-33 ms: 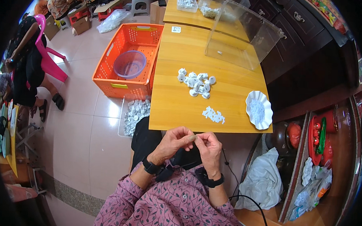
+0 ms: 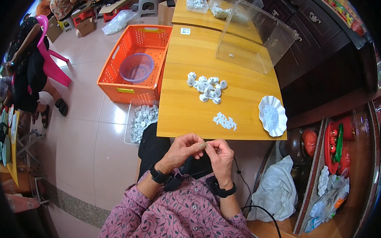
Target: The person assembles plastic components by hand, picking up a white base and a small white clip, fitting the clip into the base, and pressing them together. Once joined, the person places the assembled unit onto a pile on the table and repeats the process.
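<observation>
Just off the near edge of the yellow table (image 2: pixel 182 118), my left hand (image 2: pixel 184 150) and my right hand (image 2: pixel 220 158) meet at the fingertips. Both are closed in a pinch, thumbs and forefingers pressed together. Anything between them is hidden or too small to make out. On the tabletop beyond my hands lies a small scatter of flat white pieces (image 2: pixel 225 121). Farther back sits a pile of round white plastic parts (image 2: pixel 205 87). At the right corner a white scalloped dish (image 2: pixel 262 121) holds many more tiny whitish pieces.
An orange crate (image 2: pixel 130 91) with a purple basket (image 2: pixel 136 70) in it stands left of the table. Below it is a clear tub of grey-white parts (image 2: pixel 143 123). A clear plastic box (image 2: pixel 255 41) stands at the back right. Shelves (image 2: pixel 311 175) flank my right side; a person (image 2: pixel 31 65) is at left.
</observation>
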{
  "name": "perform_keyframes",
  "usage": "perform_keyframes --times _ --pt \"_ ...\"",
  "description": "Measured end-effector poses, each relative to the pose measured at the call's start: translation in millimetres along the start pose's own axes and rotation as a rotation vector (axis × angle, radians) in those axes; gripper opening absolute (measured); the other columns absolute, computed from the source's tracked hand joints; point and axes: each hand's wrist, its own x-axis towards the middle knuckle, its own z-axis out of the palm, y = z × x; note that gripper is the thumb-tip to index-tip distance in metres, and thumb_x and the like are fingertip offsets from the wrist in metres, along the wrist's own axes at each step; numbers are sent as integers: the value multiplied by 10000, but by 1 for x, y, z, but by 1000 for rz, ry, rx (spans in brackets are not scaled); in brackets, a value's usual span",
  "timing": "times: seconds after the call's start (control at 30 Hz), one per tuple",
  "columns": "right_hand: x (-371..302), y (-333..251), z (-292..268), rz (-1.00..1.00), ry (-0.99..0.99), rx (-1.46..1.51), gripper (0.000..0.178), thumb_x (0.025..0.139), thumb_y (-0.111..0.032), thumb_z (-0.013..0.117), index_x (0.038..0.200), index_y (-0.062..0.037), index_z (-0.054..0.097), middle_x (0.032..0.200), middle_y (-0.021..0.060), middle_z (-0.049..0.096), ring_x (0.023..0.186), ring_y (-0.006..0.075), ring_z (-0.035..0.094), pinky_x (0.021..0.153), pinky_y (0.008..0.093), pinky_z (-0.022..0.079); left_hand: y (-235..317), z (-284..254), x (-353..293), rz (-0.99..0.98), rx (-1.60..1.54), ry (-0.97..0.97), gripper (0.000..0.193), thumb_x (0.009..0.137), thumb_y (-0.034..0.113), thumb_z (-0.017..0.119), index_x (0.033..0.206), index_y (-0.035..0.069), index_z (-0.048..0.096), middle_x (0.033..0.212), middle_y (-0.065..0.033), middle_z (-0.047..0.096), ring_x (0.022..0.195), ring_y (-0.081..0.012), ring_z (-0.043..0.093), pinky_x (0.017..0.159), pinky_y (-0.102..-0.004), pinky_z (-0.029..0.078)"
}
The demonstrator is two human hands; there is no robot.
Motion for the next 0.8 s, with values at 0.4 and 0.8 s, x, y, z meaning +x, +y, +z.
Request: perform_keyframes --times 0.4,0.8 --pt "4 -8 -9 163 -124 211 119 952 -101 722 941 15 695 860 16 711 770 52 633 707 206 509 2 -3 -1 -1 45 15 138 920 86 750 1018 6 697 907 -47 711 782 -109 673 691 -238 565" --pt "6 -5 -14 247 -191 318 142 933 -133 738 941 5 706 824 1 683 716 47 581 655 192 460 6 0 -2 50 56 9 147 904 61 759 1027 3 704 902 -41 708 796 -108 667 719 -237 557"
